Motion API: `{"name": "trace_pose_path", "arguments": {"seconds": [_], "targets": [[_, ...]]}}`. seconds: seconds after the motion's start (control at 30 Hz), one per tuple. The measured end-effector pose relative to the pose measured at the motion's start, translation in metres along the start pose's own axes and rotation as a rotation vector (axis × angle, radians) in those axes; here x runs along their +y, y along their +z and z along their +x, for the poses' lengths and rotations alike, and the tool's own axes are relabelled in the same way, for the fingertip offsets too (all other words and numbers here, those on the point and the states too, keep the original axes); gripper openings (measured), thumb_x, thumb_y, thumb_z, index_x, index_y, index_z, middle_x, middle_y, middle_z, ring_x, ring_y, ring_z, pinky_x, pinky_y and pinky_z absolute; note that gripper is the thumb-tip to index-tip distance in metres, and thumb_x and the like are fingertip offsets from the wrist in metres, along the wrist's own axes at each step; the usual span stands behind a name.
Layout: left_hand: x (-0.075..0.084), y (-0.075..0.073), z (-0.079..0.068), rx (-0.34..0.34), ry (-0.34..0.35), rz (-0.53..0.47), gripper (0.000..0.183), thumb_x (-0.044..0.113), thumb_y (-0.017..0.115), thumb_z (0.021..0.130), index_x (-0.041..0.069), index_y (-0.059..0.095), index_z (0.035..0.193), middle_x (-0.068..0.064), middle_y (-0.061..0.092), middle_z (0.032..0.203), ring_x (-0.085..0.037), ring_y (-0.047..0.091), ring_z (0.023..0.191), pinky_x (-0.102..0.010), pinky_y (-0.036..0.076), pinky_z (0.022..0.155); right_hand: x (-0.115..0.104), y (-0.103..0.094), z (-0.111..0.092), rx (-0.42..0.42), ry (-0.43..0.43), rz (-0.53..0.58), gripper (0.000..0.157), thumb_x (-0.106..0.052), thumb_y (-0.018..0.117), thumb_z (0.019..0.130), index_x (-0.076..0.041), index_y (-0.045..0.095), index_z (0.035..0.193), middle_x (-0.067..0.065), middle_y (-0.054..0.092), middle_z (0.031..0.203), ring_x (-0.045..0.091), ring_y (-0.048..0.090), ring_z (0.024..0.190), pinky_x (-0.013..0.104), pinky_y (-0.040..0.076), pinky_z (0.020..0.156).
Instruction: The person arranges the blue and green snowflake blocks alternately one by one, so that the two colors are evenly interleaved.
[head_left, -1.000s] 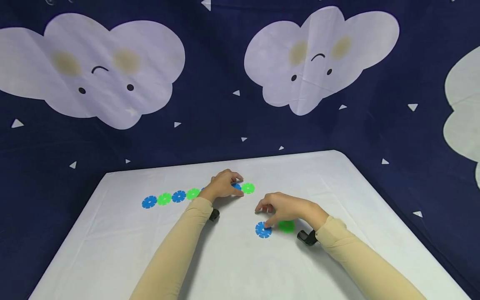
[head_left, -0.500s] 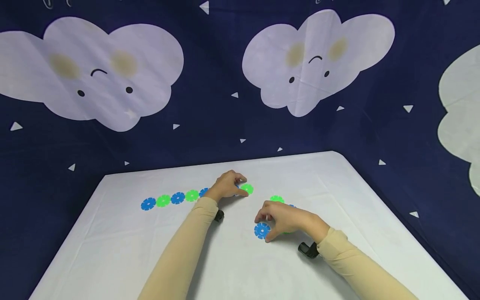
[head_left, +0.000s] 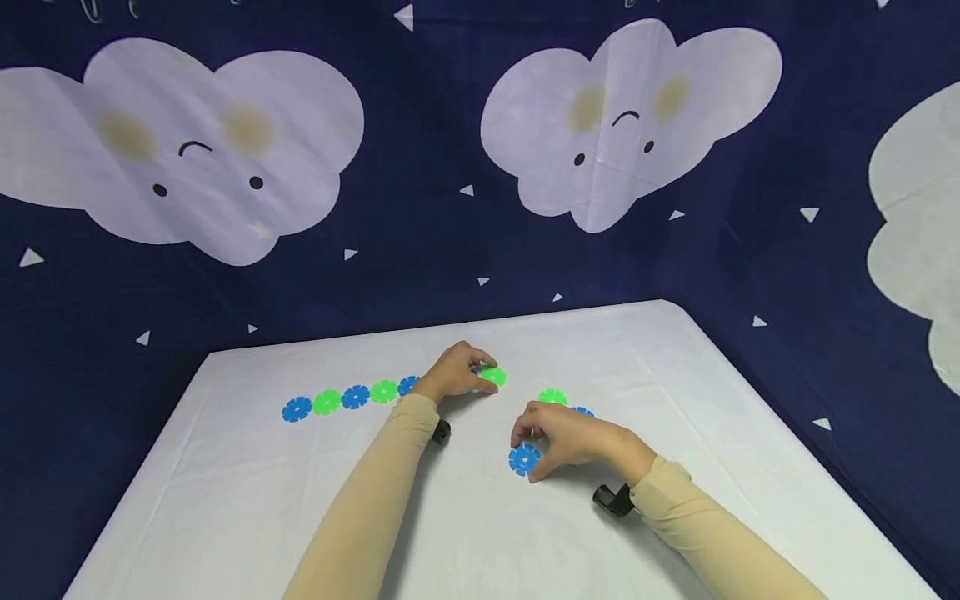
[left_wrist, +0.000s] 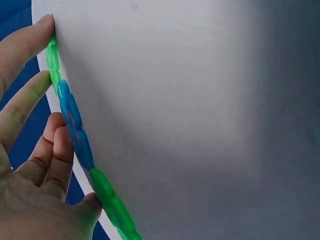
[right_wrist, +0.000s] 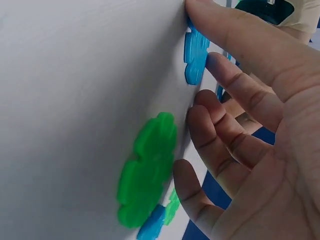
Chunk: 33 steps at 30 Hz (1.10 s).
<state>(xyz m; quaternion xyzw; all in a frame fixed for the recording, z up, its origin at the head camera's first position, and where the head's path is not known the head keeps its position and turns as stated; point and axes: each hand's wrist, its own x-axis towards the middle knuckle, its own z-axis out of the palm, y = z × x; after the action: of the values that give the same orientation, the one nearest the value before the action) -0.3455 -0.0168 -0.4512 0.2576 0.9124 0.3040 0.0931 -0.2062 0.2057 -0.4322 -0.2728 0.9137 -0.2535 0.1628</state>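
Blue and green plastic snowflake discs lie flat on the white table. At the right end of a row of them, my left hand [head_left: 454,371] pinches a green snowflake disc [head_left: 493,377] by its edges between thumb and index finger. The left wrist view shows a blue disc [left_wrist: 74,124] and another green disc [left_wrist: 114,205] following it under the palm. Nearer the front, my right hand [head_left: 567,435] holds a blue snowflake disc [head_left: 524,459] at its rim with thumb and index finger. Another green disc [right_wrist: 150,170] lies beneath the right hand, hidden in the head view.
The row's left end is a blue disc [head_left: 297,409]; its middle is partly covered by the left hand. Behind the right hand lie a green disc [head_left: 552,396] and a partly hidden blue one [head_left: 583,412]. A dark cloud-print cloth [head_left: 420,275] hangs behind the white table [head_left: 255,500].
My right hand has shifted toward the front, its thumb and finger moving from the blue disc's upper edge to around it. Discs behind that hand came into view. The left hand moved slightly right.
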Motion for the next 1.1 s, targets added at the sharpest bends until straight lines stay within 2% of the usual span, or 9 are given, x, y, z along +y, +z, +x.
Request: {"name": "trace_pose_path", "arguments": {"seconds": [0.27,0.5,0.73,0.93,1.1], "targets": [[-0.003,-0.001,0.000,0.033,-0.014,-0.011,0.044,0.026,0.097,0.080,0.016,0.083,0.120,-0.010,0.071,0.121,-0.025,0.063,0.111,-0.044,0.055,0.103,-0.005,-0.003,0.007,-0.019,0.039,-0.020,0.039,-0.024,0.100,0.074,-0.022,0.073,0.102,-0.004,0.061,0.105,0.013,0.057,0.100,0.031,0.051,0.091],[-0.003,0.001,0.001,0.019,-0.016,-0.015,0.042,0.027,0.096,0.081,0.017,0.082,0.118,-0.010,0.070,0.124,-0.026,0.062,0.116,-0.046,0.053,0.108,-0.007,-0.004,0.011,-0.064,0.119,0.015,0.040,-0.019,0.100,0.073,-0.019,0.070,0.099,-0.003,0.058,0.102,0.013,0.053,0.097,0.030,0.048,0.090],[-0.001,0.003,0.000,0.016,-0.018,-0.035,0.041,0.026,0.096,0.081,0.017,0.081,0.118,-0.010,0.071,0.126,-0.027,0.063,0.118,-0.046,0.053,0.109,-0.009,-0.003,0.012,-0.067,0.147,0.047,0.044,-0.012,0.100,0.072,-0.016,0.064,0.096,-0.001,0.057,0.099,0.014,0.052,0.093,0.028,0.047,0.086],[0.001,0.003,-0.001,0.021,-0.010,-0.033,0.041,0.025,0.096,0.082,0.017,0.081,0.119,-0.009,0.071,0.124,-0.027,0.063,0.117,-0.046,0.053,0.109,-0.011,-0.002,0.009,-0.068,0.113,0.089,0.047,-0.006,0.098,0.074,-0.014,0.058,0.098,-0.001,0.058,0.091,0.013,0.054,0.086,0.027,0.047,0.079],[0.002,0.002,-0.003,0.029,-0.010,-0.036,0.041,0.024,0.096,0.082,0.016,0.081,0.119,-0.009,0.071,0.123,-0.026,0.063,0.116,-0.046,0.053,0.108,-0.011,-0.003,0.007,-0.069,0.059,0.072,0.047,-0.007,0.096,0.076,-0.017,0.059,0.103,-0.002,0.060,0.090,0.012,0.055,0.085,0.026,0.048,0.080]]}}
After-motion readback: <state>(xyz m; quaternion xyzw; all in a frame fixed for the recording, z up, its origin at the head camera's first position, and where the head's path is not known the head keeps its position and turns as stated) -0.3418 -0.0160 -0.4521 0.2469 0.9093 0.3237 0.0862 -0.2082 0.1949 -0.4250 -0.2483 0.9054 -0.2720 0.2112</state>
